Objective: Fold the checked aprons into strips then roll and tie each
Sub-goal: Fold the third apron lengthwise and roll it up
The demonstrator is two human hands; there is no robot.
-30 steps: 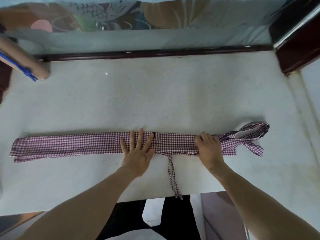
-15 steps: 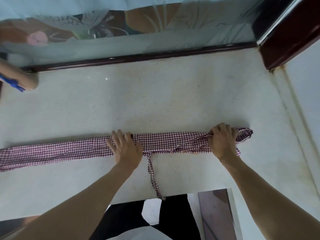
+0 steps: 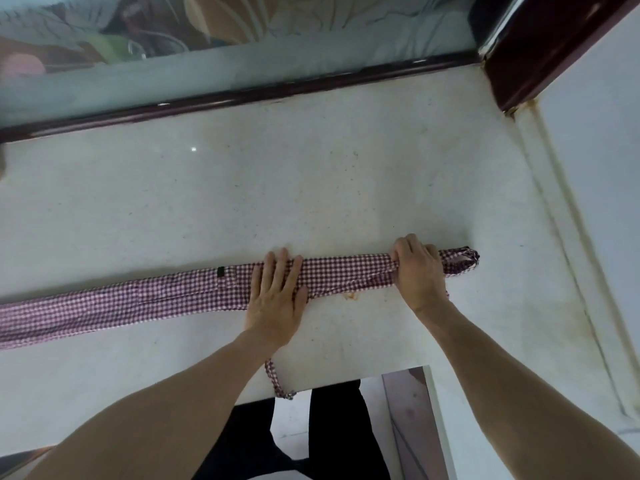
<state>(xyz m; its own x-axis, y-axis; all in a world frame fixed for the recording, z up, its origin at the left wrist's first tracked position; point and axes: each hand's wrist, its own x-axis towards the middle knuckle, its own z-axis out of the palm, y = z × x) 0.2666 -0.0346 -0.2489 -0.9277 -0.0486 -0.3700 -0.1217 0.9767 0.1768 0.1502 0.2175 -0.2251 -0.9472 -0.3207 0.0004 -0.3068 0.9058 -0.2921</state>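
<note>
Purple-and-white checked cloth, my apron, lies folded into one long narrow strip across the middle of the frame on the pale stone counter, running off the left edge and ending toward the right. My left hand lies flat on the strip near its middle, fingers straight and together, pressing it down without gripping. My right hand is curled over the strip's right end, fingers wrapped round the bunched cloth. Just right of that fist a small loop of strap pokes out. One thin checked tie trails from under my left wrist down to the counter's near edge at lower centre. A dark wooden frame runs along the counter's far side, below patterned glass.
</note>
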